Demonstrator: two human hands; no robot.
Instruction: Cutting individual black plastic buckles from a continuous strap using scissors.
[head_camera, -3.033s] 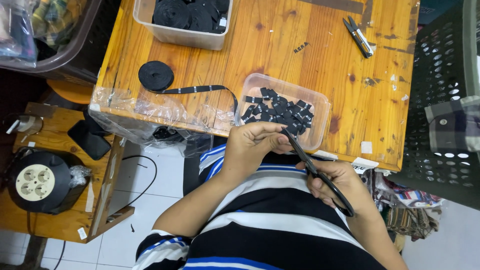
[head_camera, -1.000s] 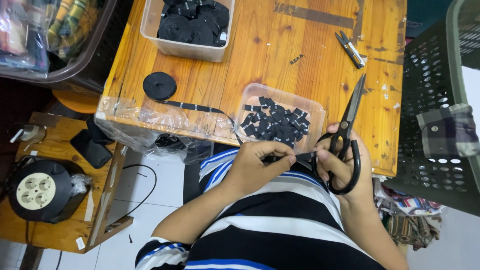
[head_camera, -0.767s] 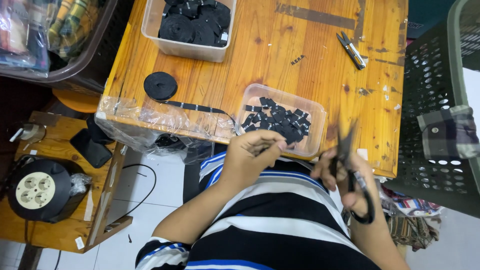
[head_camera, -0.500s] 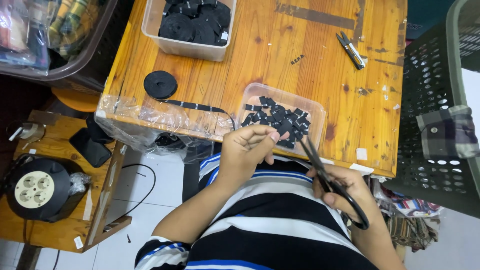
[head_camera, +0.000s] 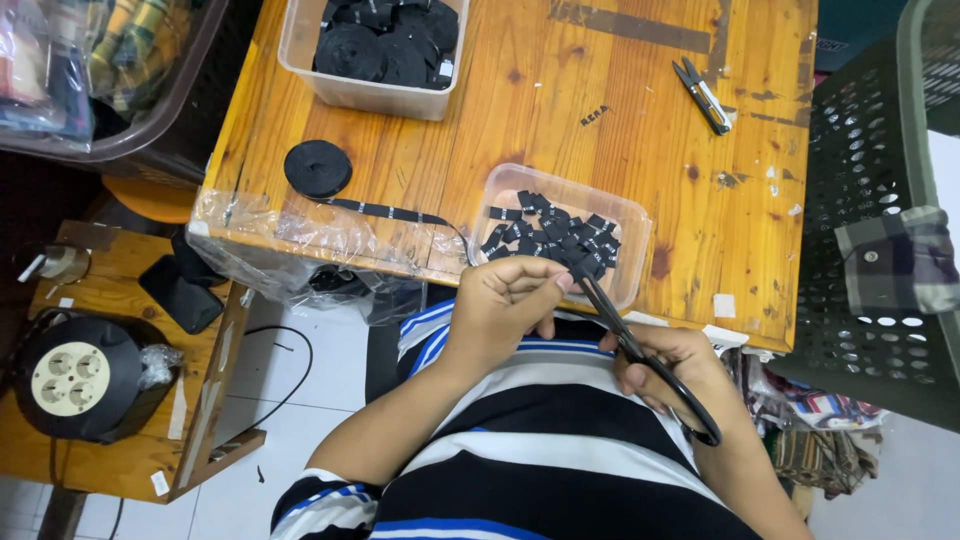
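Black scissors (head_camera: 640, 350), black ribbon roll (head_camera: 318, 168), black cut labels (head_camera: 550, 240) in clear tray (head_camera: 635, 215), orange-brown wooden bench (head_camera: 600, 100), striped navy-white-blue shirt (head_camera: 540, 450), dark green basket (head_camera: 870, 200).

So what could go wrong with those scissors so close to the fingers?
The scissors in the right hand point their blades right at the left hand fingertips pinching the black strip, so a careless snip might nick a finger. The cut pieces are tiny and the clear tray sits at the table edge, so bits could miss it and drop onto the lap or floor.
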